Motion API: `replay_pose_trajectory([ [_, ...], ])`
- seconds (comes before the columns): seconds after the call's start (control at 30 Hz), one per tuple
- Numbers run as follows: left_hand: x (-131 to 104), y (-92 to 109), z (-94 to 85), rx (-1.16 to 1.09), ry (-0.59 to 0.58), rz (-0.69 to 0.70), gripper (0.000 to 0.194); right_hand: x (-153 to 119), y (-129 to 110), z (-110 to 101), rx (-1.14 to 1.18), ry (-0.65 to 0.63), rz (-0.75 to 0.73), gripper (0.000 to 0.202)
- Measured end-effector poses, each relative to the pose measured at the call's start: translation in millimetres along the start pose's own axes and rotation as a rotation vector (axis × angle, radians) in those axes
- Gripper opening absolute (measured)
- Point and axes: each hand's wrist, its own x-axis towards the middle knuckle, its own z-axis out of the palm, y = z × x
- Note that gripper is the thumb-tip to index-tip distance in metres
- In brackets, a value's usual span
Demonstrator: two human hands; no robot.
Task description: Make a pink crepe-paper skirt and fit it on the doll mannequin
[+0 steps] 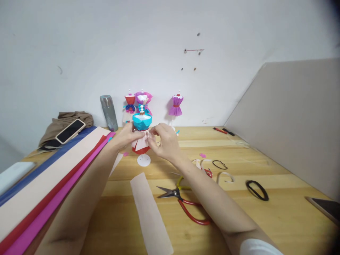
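Note:
A small dress form (142, 121) with a blue top and a red lower part stands upright on a round white base (143, 160). Pale pink paper (140, 142) is wrapped about its waist. My left hand (127, 136) holds the paper from the left, its thumb pressed across the front. On the right side, my right hand (166, 141) pinches the gathered edge of the same paper. A pale pink strip (151, 216) lies on the table in front, beside open scissors (174, 193) with red and yellow handles.
Colored paper sheets (66, 177), a phone (70, 131) and a brown cloth (53, 128) are at left. A bottle (108, 112) and dressed forms, one purple (176, 106), stand by the wall. Scraps and a black band (257, 190) lie at right.

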Motion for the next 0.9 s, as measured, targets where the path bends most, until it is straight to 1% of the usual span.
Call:
replay_pose_trajectory([
  [0.1,1,-3,-0.8,-0.038,0.006,-0.013,0.03,-1,0,2,0.043,0.019,0.051,0.011],
  [0.23,1,-3,1.0,-0.082,0.005,-0.039,0.032,1,1,0,0.252,0.021,0.166,0.012],
  [0.4,1,2,4.5,-0.08,0.012,-0.048,0.029,5,-7,-2,0.442,-0.044,0.351,0.011],
  [0.5,2,1,4.8,-0.04,0.012,-0.035,0.026,8,-10,-5,0.5,-0.083,0.452,0.012],
  [0.6,3,-2,3.4,-0.016,0.001,-0.017,0.026,11,-9,-7,0.518,-0.096,0.508,0.013],
  [0.67,3,-2,2.1,-0.022,-0.016,-0.009,0.029,11,-8,-8,0.517,-0.107,0.518,0.013],
  [0.73,3,-2,1.0,-0.035,-0.046,-0.003,0.034,11,-6,-8,0.497,-0.126,0.496,0.011],
  [0.83,3,1,0.8,-0.023,-0.075,0.028,0.041,9,-5,-7,0.408,-0.142,0.412,0.007],
  [0.9,3,1,2.3,0.012,-0.061,0.058,0.045,7,-4,-6,0.326,-0.132,0.347,0.007],
])
